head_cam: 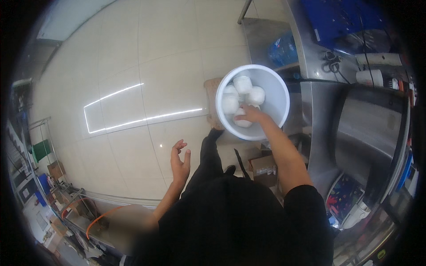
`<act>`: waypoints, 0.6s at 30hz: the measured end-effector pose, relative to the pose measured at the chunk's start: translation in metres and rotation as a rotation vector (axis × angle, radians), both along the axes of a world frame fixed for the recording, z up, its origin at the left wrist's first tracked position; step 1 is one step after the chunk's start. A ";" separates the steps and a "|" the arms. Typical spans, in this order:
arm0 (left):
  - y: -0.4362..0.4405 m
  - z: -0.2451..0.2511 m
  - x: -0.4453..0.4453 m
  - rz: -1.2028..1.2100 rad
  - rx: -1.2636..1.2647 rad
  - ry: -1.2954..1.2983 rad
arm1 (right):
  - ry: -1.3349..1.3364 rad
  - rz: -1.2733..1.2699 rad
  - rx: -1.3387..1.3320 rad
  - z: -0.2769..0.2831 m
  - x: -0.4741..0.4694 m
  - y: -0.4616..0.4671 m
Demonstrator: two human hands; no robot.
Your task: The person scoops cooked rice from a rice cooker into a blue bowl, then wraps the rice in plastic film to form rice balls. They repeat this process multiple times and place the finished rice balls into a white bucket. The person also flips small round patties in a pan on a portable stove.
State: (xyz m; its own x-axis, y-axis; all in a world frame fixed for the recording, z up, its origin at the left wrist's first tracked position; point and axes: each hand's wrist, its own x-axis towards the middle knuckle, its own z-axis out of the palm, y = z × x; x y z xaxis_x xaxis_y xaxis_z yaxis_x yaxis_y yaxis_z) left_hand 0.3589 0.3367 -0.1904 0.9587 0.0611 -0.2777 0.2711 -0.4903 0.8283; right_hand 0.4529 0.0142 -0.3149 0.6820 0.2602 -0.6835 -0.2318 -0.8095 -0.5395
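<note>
A white round bucket (283, 89) stands in front of me to the right, holding several white, rounded cylindrical pieces (243, 84). Into it reaches my right hand (253, 113), its thumb and fingers around one white piece (243, 122) near the bucket's near side. That piece is partly hidden by the hand. Over the tiled floor, left of my leg, my left hand (180, 164) hangs empty with its fingers apart and slightly curled.
The bucket rests over a brown wooden-looking support (213, 99). A stainless steel workbench (309, 69) runs along the right, with scissors (331, 61) on it and a large blue water bottle (283, 50) beneath. Nearby sits a cardboard box (263, 166). Metal racking (71, 196) stands at lower left.
</note>
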 end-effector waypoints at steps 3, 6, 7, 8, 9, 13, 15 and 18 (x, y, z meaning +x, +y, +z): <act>-0.008 -0.001 -0.004 -0.062 -0.007 0.119 | 0.010 -0.056 0.087 0.005 -0.007 -0.001; -0.007 -0.001 -0.002 -0.072 -0.042 0.041 | -0.057 -0.060 0.082 0.010 -0.012 -0.006; -0.007 -0.001 -0.001 -0.094 -0.046 0.054 | -0.127 -0.019 0.090 0.008 -0.015 -0.008; -0.007 -0.001 0.001 -0.112 -0.049 0.056 | -0.070 -0.039 0.049 0.004 -0.019 -0.010; -0.007 -0.002 0.002 -0.120 -0.040 0.066 | -0.052 -0.042 0.049 -0.002 -0.023 -0.012; -0.018 -0.006 -0.003 -0.253 -0.015 0.023 | -0.186 -0.148 0.056 -0.020 -0.041 -0.012; -0.025 -0.013 -0.009 -0.401 -0.055 -0.043 | -0.158 -0.335 0.167 -0.008 -0.051 -0.003; -0.033 -0.029 -0.018 -0.886 0.068 0.137 | -0.281 -0.404 0.049 0.050 -0.074 0.011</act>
